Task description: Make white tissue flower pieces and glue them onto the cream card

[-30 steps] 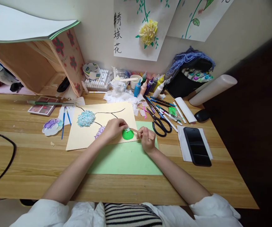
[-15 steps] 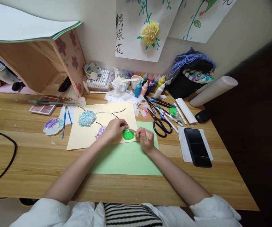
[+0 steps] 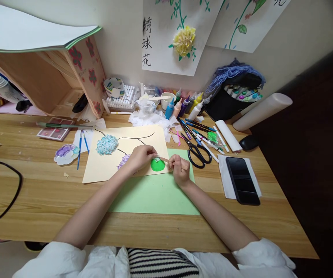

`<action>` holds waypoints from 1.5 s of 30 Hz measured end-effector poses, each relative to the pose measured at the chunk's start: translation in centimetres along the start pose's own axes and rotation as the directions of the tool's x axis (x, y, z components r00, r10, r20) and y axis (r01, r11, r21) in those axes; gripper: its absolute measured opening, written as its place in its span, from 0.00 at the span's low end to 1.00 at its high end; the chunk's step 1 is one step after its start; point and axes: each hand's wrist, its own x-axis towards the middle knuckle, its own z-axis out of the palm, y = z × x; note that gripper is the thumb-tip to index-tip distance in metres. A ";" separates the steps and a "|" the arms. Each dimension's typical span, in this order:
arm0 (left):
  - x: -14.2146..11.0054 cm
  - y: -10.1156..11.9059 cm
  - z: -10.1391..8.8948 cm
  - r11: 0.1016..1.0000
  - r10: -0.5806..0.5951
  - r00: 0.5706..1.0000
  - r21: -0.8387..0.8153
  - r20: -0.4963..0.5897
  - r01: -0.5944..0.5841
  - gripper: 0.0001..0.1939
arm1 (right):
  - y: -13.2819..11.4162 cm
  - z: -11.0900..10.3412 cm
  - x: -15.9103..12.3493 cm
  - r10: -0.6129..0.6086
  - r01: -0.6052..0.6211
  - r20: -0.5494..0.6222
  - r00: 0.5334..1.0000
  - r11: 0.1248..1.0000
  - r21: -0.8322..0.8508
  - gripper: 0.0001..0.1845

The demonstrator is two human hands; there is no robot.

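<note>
My left hand [image 3: 141, 156] lies over the cream paper [image 3: 99, 172], thumb and fingers pinched at a small white scrap [image 3: 156, 158] by the upper edge of a bright green round patch [image 3: 157, 166]. Closed in a fist, my right hand [image 3: 180, 168] grips a thin flat wooden stick [image 3: 164, 159], whose far end reaches the scrap. On the same paper are a textured pale blue flower [image 3: 107, 144] and a purple flower [image 3: 122, 161], partly hidden by my left hand. Thin dark branch lines run between them. A light green sheet [image 3: 154, 197] lies partly underneath.
Black-handled scissors [image 3: 196, 154] and several pens [image 3: 201, 127] lie to the right, with a phone [image 3: 241, 179] beyond. Paint bottles [image 3: 180, 108] and white tissue scraps [image 3: 146, 119] line the back. A paint-stained palette [image 3: 66, 154] and brushes [image 3: 80, 150] are at left.
Both hands keep nearly the same pose over the green patch. The whole view has shifted very slightly.
</note>
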 end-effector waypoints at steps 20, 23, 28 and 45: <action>0.0 -0.1 -0.5 0.999 -0.044 0.998 -0.002 0.047 0.044 0.09 | 0.1 -0.2 -0.1 -0.018 0.018 -0.023 1.000 1.000 -0.001 0.28; 0.0 0.1 -0.4 0.998 -0.058 0.998 0.005 0.035 0.058 0.09 | -0.2 -0.1 0.0 -0.022 0.022 0.005 1.000 1.000 -0.006 0.27; 0.0 0.0 0.0 0.999 -0.054 0.998 -0.002 0.013 0.054 0.09 | -0.3 -0.1 0.0 -0.034 0.034 0.025 0.999 0.999 -0.016 0.26; 0.0 -0.1 0.4 0.997 -0.057 0.998 -0.052 -0.001 0.057 0.09 | -0.6 -0.2 0.1 -0.102 0.107 0.066 0.993 0.992 -0.066 0.27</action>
